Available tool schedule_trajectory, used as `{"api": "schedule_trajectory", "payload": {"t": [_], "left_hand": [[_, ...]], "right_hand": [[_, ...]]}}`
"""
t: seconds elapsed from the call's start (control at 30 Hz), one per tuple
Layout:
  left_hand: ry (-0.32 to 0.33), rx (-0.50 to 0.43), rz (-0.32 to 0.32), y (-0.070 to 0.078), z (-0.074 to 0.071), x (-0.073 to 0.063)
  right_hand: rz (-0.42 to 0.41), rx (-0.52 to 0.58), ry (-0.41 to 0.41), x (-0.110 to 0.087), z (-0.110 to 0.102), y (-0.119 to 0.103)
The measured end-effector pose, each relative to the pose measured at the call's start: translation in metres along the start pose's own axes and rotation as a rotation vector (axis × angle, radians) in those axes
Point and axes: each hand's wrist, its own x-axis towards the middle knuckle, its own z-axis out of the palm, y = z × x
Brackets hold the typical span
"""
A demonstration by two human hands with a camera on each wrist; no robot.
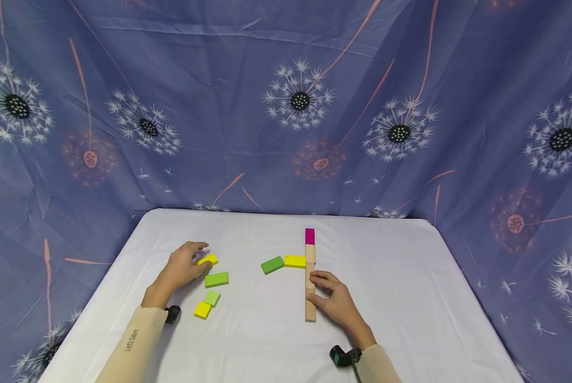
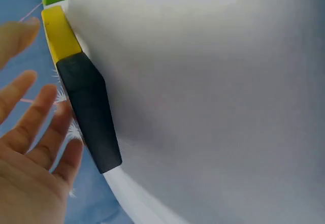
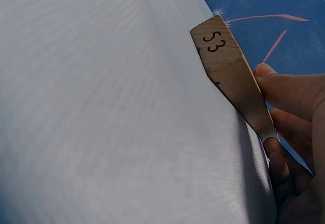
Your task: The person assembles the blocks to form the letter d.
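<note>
Over on the left now: left hand (image 1: 178, 266) with fingers spread and relaxed, grip released, right beside a yellow block (image 1: 211, 258), thumb close to its near side. From the left wrist, a dark block (image 2: 91, 112) meeting the yellow, just beside those fingers; contact impossible to tell. Nearer the person, a green block (image 1: 217, 280), then a pale green piece (image 1: 212, 298) touching a yellow piece (image 1: 202, 310), all on the white tabletop (image 1: 252, 340).

And across to the right hand (image 1: 336, 303): thumb and forefinger on a straight row of wooden blocks (image 1: 310, 314); grasping or merely touching, cannot tell. Number 53 showing from the right wrist. At the far end, a magenta block (image 1: 310, 236); against the left side, a 2nd yellow block (image 1: 295, 261), then a slanted green block (image 1: 272, 265).
</note>
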Motion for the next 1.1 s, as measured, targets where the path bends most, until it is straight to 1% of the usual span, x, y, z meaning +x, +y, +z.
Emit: {"api": "schedule_trajectory", "payload": {"t": [0.13,0.23,0.33,0.47,0.57,0.67,0.8,0.97,1.1], "left_hand": [[-0.009,-0.066,-0.031,-0.0057,-0.0012,-0.0015],[-0.020,-0.058,-0.046,-0.0092,0.0002,-0.0020],[-0.019,-0.051,-0.052,-0.0108,0.0010,-0.0019],[-0.030,-0.056,-0.073,-0.0103,0.0008,-0.0011],[-0.054,-0.056,-0.091,-0.0099,0.0005,-0.0010],[-0.064,-0.047,-0.092,-0.0095,0.0003,-0.0011],[-0.056,-0.045,-0.080,-0.0087,0.0001,-0.0012],[-0.041,-0.052,-0.084,-0.0060,-0.0001,-0.0022],[-0.004,-0.067,-0.075,-0.0035,-0.0008,-0.0030]], "right_hand": [[0.007,0.003,-0.001,0.0005,0.0009,-0.0009],[0.024,0.006,-0.003,0.0007,0.0009,-0.0009],[0.011,-0.003,0.005,0.0005,0.0011,-0.0012],[-0.004,-0.002,0.015,0.0004,0.0008,-0.0024],[0.012,0.017,0.006,0.0001,0.0003,-0.0034],[0.021,0.024,-0.002,-0.0001,0.0003,-0.0042],[0.026,0.022,0.001,0.0003,0.0008,-0.0041],[0.021,0.027,-0.001,0.0003,0.0004,-0.0046],[0.015,0.019,0.003,-0.0001,0.0005,-0.0040]]}}
